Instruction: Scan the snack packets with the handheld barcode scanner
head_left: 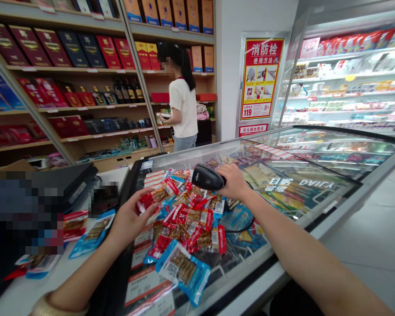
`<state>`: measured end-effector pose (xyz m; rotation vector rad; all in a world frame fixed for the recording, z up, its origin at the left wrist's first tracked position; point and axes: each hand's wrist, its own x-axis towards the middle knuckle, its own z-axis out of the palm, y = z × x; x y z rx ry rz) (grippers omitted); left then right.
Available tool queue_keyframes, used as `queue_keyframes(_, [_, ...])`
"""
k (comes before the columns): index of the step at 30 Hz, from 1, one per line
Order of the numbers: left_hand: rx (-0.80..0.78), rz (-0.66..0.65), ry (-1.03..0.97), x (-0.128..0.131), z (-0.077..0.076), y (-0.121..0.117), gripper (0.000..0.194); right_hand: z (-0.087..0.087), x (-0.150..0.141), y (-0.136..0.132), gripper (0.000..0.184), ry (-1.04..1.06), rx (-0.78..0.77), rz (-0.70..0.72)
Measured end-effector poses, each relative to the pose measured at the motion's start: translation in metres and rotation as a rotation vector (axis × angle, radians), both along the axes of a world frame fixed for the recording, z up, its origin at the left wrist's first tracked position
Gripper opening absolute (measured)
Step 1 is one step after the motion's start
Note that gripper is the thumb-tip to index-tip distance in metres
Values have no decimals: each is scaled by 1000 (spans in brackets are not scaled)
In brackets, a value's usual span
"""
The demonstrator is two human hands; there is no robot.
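My right hand is wrapped round the grip of a black barcode scanner, held over a heap of small snack packets on the glass freezer lid. My left hand holds a red snack packet between thumb and fingers at the heap's left side. The scanner's head points left, toward that packet. Most packets in the heap are red or blue with clear windows and barcodes. A blue packet lies nearest me. The scanner's cable runs under my right forearm.
To the left is a white counter with another blue packet and a black machine. A person stands by the shelves behind the freezer. A lit display fridge is at the right.
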<state>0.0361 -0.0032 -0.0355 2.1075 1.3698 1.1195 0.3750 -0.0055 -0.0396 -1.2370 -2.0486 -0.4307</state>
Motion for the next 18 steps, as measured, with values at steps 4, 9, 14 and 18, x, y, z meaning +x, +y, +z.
queue_keyframes(4, [71, 9, 14, -4, -2, 0, 62, 5, -6, -6, 34, -26, 15, 100])
queue_keyframes(9, [111, 24, 72, -4, 0, -3, 58, 10, -12, -14, 32, -62, -5, 186])
queue_keyframes(14, [100, 60, 111, -5, 3, -4, 60, 13, -15, -16, 30, -133, -76, 227])
queue_keyframes(18, [130, 57, 95, -4, 5, -4, 59, 13, -15, -16, 30, -138, -89, 236])
